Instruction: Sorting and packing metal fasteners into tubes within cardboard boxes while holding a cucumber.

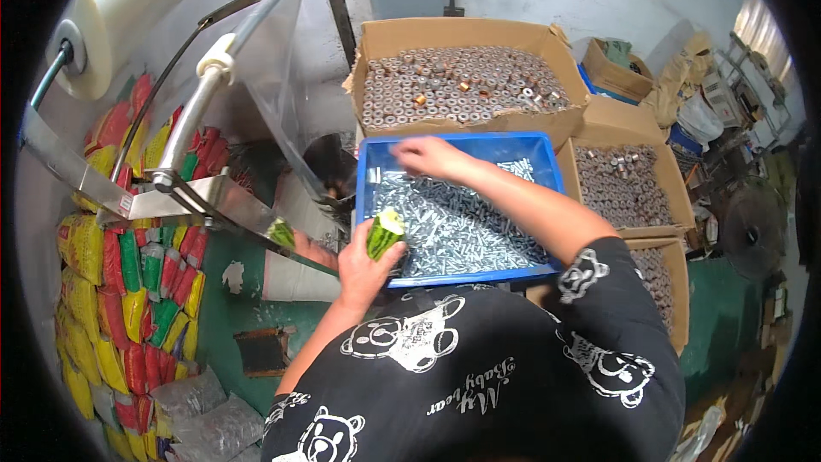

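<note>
Green striped piece [376,244]: held at the blue bin's near left edge, pale end up, leaning a little
Left hand [357,269]: grasping that piece, thumb on its right side
Right hand [423,156]: above the bin's far left corner, fingers curled; too blurred, I cannot tell whether they hold anything
Blue bin [466,278]: loose metal pins [462,248] spread across it; far edge close against the big carton [547,126], right edge beside a smaller carton [658,232]
Room to move: over the pins, between the two hands; to the left, a metal frame [171,204] crowds in
Hard to see: pins under the right forearm [530,197]; the nearest right-side carton [682,299], partly behind the sleeve [603,278]; a fan [753,227], dim at far right
</note>
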Motion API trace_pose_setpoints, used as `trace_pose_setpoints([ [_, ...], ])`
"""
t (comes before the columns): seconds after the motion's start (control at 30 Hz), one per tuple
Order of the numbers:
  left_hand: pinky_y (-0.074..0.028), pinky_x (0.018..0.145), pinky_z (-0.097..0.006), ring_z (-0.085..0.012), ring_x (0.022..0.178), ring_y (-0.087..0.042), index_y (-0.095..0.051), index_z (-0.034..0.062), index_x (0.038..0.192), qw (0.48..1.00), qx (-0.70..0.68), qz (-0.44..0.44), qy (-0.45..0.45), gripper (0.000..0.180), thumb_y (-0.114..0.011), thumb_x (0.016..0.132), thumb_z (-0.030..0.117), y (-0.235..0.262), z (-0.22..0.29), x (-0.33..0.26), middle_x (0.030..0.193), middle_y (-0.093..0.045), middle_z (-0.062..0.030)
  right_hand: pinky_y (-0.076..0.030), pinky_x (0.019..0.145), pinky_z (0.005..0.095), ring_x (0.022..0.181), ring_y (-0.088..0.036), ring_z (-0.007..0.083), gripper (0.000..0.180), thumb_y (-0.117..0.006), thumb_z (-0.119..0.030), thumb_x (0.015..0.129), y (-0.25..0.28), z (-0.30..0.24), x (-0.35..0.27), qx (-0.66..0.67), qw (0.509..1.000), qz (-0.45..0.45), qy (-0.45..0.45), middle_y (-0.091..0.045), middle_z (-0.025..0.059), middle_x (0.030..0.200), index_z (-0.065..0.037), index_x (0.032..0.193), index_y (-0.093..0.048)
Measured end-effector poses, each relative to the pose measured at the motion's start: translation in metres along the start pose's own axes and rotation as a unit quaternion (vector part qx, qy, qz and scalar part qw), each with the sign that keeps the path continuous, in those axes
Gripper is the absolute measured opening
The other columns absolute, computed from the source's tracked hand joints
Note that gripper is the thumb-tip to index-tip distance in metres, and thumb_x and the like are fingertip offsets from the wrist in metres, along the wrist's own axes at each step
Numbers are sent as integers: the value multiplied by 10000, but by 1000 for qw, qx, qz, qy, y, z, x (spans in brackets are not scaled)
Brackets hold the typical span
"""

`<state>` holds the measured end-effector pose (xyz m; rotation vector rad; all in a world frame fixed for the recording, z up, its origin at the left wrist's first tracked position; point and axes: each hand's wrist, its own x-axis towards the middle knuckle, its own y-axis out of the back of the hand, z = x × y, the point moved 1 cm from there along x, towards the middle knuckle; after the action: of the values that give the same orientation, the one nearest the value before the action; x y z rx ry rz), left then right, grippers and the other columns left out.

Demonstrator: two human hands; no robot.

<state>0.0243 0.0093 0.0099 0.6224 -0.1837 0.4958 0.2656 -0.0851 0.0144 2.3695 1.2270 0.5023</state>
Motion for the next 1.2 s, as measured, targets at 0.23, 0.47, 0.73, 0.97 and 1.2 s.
trace_pose_setpoints([
  [0.23, -504, 744, -350, -281, 848, -657, -538, 15, 1125, 999, 23, 24, -19, 525, -747, 770, 340, -1, 2, -3, 926, -654, -159, -493, 833, 458, 1021, -570, 351, 332, -666, -227, 756, 56, 73, -154, -477, 860, -164, -77, -589, 163, 1072, -78, 1050, -626],
  [0.47, -496, 750, -369, -313, 848, -646, -529, 11, 1132, 996, 86, 23, -33, 535, -728, 779, 360, -6, 0, -1, 926, -646, -170, -491, 804, 470, 1028, -563, 339, 284, -544, -64, 798, 45, 95, -162, -487, 858, -99, -127, -565, 150, 1084, -87, 1077, -589],
  [0.73, -498, 729, -365, -310, 819, -651, -536, 4, 1121, 993, 96, 48, -42, 523, -729, 783, 353, -5, -1, -2, 900, -646, -173, -501, 811, 441, 1044, -577, 383, 438, -689, -189, 739, 62, 60, -156, -449, 856, -208, -150, -561, 184, 1097, -75, 1136, -542],
  [0.97, -498, 716, -338, -270, 806, -656, -538, 6, 1118, 997, 59, 40, -39, 507, -743, 773, 316, -5, 1, -2, 897, -650, -156, -492, 787, 447, 912, -615, 375, 366, -721, -120, 697, 58, 90, -151, -451, 863, -205, -100, -636, 199, 919, -57, 1026, -574],
  [1.2, -498, 717, -334, -259, 812, -659, -537, 9, 1120, 999, 5, 35, -25, 500, -742, 774, 307, -1, 4, 0, 899, -652, -149, -475, 632, 405, 701, -624, 337, 49, -609, -37, 746, 63, 105, -143, -277, 958, -45, -59, -623, 166, 706, -13, 772, -576],
])
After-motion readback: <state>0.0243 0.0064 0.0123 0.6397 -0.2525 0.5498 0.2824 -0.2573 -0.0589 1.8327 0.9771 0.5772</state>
